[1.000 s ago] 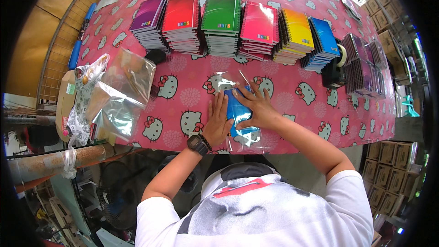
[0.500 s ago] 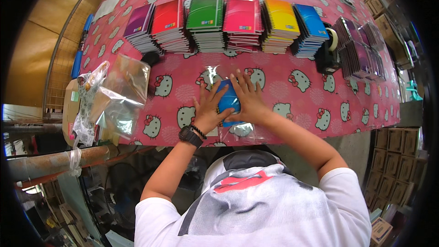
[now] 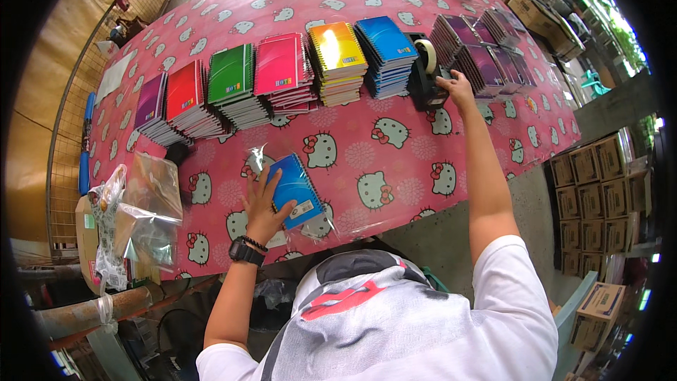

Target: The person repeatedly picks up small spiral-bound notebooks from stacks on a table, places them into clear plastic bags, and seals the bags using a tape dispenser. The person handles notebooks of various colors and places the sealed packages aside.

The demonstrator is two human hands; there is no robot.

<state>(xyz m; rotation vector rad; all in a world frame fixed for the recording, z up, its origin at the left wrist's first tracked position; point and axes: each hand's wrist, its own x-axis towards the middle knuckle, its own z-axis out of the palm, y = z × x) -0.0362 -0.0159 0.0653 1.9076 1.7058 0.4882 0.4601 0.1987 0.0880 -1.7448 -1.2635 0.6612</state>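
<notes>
A blue spiral notebook [image 3: 295, 187] lies tilted on the table inside a clear plastic sleeve [image 3: 326, 224] whose edges stick out around it. My left hand [image 3: 266, 208] rests on its left side, fingers spread, with the thumb across the lower cover. Out to the right, my right hand [image 3: 457, 89] is at the front end of a black tape dispenser [image 3: 428, 95], its fingers closed there. Whether a strip of tape is between those fingertips is too small to make out. A pale roll of tape [image 3: 426, 56] sits in the dispenser.
Stacked notebooks stand in a row: purple [image 3: 150, 102], red [image 3: 185, 92], green [image 3: 231, 74], pink [image 3: 282, 63], yellow [image 3: 338, 48] and blue [image 3: 384, 41]. Wrapped purple notebooks [image 3: 486, 63] stand beyond the dispenser. Clear plastic sleeves [image 3: 149, 204] lie at left. Cartons [image 3: 599, 176] are stacked off the right side.
My right hand has left the blue notebook and reached right to the tape dispenser. My left hand remains on the notebook. The view has shifted, with more of the right side showing.
</notes>
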